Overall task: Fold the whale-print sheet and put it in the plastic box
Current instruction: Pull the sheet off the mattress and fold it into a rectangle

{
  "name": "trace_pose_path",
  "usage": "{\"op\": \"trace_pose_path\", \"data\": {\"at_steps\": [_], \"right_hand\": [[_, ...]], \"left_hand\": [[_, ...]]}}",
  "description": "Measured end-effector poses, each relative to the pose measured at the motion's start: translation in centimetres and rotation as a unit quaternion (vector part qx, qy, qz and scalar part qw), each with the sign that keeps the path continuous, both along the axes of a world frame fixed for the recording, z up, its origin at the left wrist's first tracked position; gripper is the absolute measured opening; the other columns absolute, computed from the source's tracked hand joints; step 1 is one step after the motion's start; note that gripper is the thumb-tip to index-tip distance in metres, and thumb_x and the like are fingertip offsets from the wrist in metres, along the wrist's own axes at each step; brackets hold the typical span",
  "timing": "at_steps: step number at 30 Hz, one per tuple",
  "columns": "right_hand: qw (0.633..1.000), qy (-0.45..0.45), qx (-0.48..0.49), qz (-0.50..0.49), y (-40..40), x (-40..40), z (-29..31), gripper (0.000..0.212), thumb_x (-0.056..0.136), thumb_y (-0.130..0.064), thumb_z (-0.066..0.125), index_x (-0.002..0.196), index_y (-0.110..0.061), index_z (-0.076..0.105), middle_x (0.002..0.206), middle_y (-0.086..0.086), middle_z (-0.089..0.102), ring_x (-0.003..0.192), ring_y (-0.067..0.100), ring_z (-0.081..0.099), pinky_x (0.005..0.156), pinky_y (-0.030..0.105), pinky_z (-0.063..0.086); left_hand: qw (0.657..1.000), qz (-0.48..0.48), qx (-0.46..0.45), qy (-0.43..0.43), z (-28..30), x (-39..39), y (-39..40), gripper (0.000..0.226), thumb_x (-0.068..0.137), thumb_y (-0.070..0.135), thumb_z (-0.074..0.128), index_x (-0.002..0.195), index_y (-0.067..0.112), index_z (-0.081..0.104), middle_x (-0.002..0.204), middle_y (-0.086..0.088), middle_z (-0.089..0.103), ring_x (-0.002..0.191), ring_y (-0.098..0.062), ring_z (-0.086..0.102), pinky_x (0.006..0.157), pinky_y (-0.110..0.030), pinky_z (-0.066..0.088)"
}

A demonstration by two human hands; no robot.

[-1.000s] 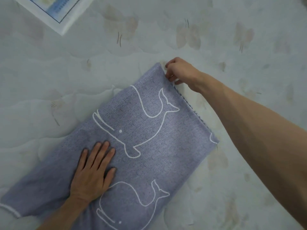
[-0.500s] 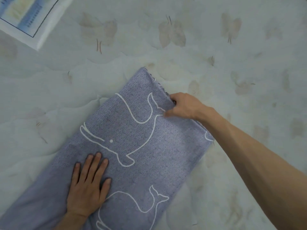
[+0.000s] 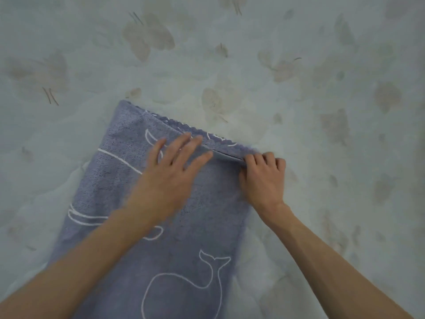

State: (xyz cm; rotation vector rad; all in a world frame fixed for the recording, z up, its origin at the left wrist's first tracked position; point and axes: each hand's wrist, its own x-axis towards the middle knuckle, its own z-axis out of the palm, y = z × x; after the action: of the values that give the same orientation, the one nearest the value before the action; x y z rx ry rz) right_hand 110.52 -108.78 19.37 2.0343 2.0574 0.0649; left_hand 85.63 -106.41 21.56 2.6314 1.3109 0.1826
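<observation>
Both hands have shifted: left hand (image 3: 171,171) spreads flat on the nubby whale-print sheet (image 3: 128,185), right hand (image 3: 262,178) pinching its folded edge.

Whale-print sheet (image 3: 128,187) — blue-grey, white whale outlines — lies folded flat, far edge scalloped.

Bedroom at home: quilted butterfly-print mattress (image 3: 299,111).
</observation>
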Motion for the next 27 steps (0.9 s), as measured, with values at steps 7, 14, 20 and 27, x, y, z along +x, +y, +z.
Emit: {"op": "trace_pose_path", "data": {"at_steps": [7, 14, 20, 27], "right_hand": [[0.981, 0.138, 0.071, -0.112, -1.6, 2.5, -0.3, 0.017, 0.071, -0.024, 0.063, 0.084, -0.014, 0.061, 0.109, 0.006, 0.060, 0.106, 0.033, 0.048, 0.080, 0.041, 0.034], [0.936, 0.332, 0.117, 0.015, -8.2, 2.0, -1.5, 0.032, 0.076, -0.008, 0.071, 0.101, -0.010, 0.052, 0.114, 0.014, 0.066, 0.101, 0.034, 0.060, 0.085, 0.046, 0.050], [0.872, 0.439, 0.129, -0.176, -8.4, 2.7, -1.5, 0.038, 0.079, -0.015, 0.068, 0.112, 0.002, 0.063, 0.106, 0.014, 0.066, 0.096, 0.032, 0.059, 0.085, 0.032, 0.047], [0.888, 0.418, 0.130, -0.141, -9.2, 2.3, -1.7, 0.038, 0.080, -0.026, 0.067, 0.111, -0.005, 0.063, 0.098, 0.006, 0.062, 0.089, 0.025, 0.054, 0.080, 0.031, 0.045]], "left_hand": [[0.974, -0.155, -0.076, 0.147, -1.1, 6.9, 8.3, 0.073, 0.087, 0.051, 0.069, 0.149, 0.026, 0.038, 0.134, 0.001, 0.055, 0.127, -0.023, 0.051, 0.117, -0.052, 0.023], [0.956, -0.232, -0.115, 0.140, 0.0, 5.2, 9.1, 0.036, 0.082, 0.032, 0.081, 0.109, 0.014, 0.065, 0.108, -0.007, 0.061, 0.100, -0.031, 0.060, 0.078, -0.043, 0.053], [0.960, -0.224, -0.096, 0.139, 0.5, 2.8, 8.5, 0.025, 0.090, 0.023, 0.075, 0.110, 0.012, 0.067, 0.102, -0.007, 0.069, 0.093, -0.033, 0.068, 0.078, -0.044, 0.055], [0.972, -0.180, -0.075, 0.130, 0.4, 1.6, 7.6, 0.036, 0.084, 0.014, 0.081, 0.120, 0.015, 0.073, 0.096, -0.007, 0.079, 0.078, -0.033, 0.075, 0.061, -0.041, 0.058]]}}
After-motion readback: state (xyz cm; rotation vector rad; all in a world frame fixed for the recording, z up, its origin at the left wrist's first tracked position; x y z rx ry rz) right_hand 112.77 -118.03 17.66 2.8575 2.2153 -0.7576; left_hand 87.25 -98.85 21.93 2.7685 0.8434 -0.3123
